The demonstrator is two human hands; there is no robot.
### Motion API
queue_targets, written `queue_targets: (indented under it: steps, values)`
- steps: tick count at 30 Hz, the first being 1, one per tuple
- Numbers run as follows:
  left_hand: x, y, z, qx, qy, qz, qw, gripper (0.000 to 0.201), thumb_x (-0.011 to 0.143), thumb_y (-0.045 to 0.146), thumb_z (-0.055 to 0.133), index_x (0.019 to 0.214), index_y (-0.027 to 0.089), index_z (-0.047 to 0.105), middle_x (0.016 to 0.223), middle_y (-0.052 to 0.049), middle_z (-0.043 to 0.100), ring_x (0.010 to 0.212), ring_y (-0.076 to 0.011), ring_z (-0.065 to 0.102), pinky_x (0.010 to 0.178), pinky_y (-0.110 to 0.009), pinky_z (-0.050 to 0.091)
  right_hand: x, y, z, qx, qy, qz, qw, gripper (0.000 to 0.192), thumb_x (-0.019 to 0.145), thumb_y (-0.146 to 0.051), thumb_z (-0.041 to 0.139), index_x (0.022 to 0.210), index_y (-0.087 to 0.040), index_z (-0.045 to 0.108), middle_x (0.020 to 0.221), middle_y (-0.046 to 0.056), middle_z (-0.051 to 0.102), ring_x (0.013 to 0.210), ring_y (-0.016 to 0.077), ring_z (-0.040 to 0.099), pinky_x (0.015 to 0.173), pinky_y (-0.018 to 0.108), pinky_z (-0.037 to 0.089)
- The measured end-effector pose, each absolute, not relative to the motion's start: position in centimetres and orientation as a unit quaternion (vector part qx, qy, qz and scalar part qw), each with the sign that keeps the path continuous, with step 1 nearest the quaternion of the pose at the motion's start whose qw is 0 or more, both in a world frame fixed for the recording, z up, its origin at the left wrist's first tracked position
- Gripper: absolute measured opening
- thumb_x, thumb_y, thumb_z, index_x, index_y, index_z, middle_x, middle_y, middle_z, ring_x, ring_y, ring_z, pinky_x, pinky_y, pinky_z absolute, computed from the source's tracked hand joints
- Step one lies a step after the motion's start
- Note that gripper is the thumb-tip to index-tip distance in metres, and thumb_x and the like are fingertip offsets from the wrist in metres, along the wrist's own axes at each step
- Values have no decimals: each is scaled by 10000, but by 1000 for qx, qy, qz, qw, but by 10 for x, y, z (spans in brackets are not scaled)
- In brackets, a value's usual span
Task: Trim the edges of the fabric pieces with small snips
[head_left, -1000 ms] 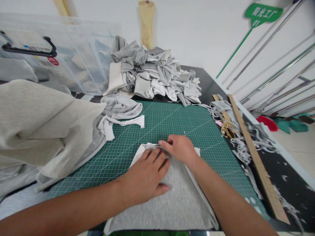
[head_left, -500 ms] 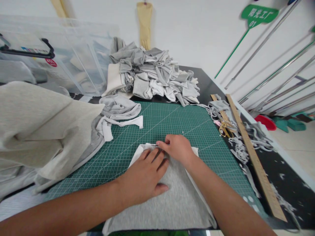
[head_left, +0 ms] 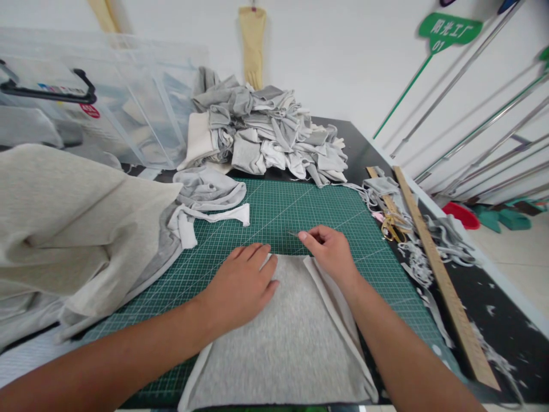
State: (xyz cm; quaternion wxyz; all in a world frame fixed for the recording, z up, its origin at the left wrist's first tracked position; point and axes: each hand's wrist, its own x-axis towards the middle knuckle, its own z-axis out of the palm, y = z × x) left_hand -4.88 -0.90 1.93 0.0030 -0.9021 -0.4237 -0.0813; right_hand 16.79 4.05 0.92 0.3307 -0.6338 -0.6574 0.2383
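- A big fold of beige knit fabric [head_left: 64,229] fills the near left, draped over the left edge of the green gridded cutting mat [head_left: 283,212].
- Behind it, at the far left, stand clear plastic storage bins [head_left: 120,109], one with a black handle.
- A crumpled light grey cloth with a white strip [head_left: 206,200] lies on the mat's far left part, just beside the beige fold.
- A heap of grey and white fabric pieces [head_left: 266,134] sits at the mat's far edge, in front of the white wall.
- The left hand [head_left: 238,283] lies flat and open, palm down, fingers spread, pressing on the far left corner of the flat grey knit fabric piece [head_left: 283,349].
- That grey piece lies on the near middle of the mat, between the two forearms, with a white layer showing along its left and right edges.
- The right hand [head_left: 332,254] is at the far right corner of the grey piece, thumb and forefinger pinched on a thin metal pin or needle [head_left: 294,233] that points left over the bare mat, just beyond the fabric's far edge.
- To the right, off the mat, gold-handled scissors [head_left: 392,224] lie among grey fabric scraps [head_left: 433,246] on the black tabletop.
- A long wooden ruler [head_left: 441,274] runs near to far along the right side, beside the scissors.
- A green sign on a pole [head_left: 450,31] leans at the far right wall.
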Motion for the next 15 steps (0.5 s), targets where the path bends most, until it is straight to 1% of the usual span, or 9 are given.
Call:
queue_targets:
  steps: [2,4,6,8,10,12,15]
  values:
    - [-50,-5,19,-897,-437,-68,-2,314,923,285,444,1182,142,549,1155,-121,572,1072,-276,510,898,-435,406,173,42,11,-647,-645,233,333,379,734,-575,621,736,-196,619,596,-15,587,554,132,506,534,255,343]
    - [-51,-2,19,-897,-438,-53,-5,272,928,225,416,1137,148,572,1028,-100,598,968,-253,536,846,-418,423,176,43,11,-655,-645,225,323,314,708,-509,658,751,-204,596,628,-22,597,571,133,516,545,253,343]
    - [-51,-2,20,-903,-428,-45,-1,254,919,172,407,1095,159,590,937,-81,593,898,-242,533,809,-411,422,177,44,9,-658,-658,213,298,193,709,-379,643,744,-210,558,639,-34,585,578,128,511,552,248,336]
    - [-51,-4,20,-910,-411,-45,10,260,898,120,412,1074,164,598,904,-71,583,865,-237,520,780,-408,417,178,45,7,-655,-683,196,257,77,686,-235,580,704,-212,509,615,-45,546,562,118,483,543,242,312]
    - [-52,-6,20,-919,-391,-52,24,275,884,85,417,1073,161,601,905,-68,581,860,-236,511,763,-405,415,178,45,6,-644,-714,180,209,88,643,-149,517,649,-211,455,583,-47,502,544,112,445,530,242,281]
    - [-53,-7,19,-924,-374,-66,37,264,883,80,431,1067,153,606,910,-67,585,863,-234,508,759,-403,421,180,45,8,-625,-742,173,168,120,624,-122,489,610,-210,409,576,-39,480,542,112,422,525,247,260]
    - [-57,-5,16,-925,-363,-100,45,225,875,90,480,1048,139,615,903,-67,594,857,-228,512,766,-395,443,185,43,13,-589,-775,185,134,115,628,-115,492,619,-207,423,634,-14,508,595,124,443,551,247,275]
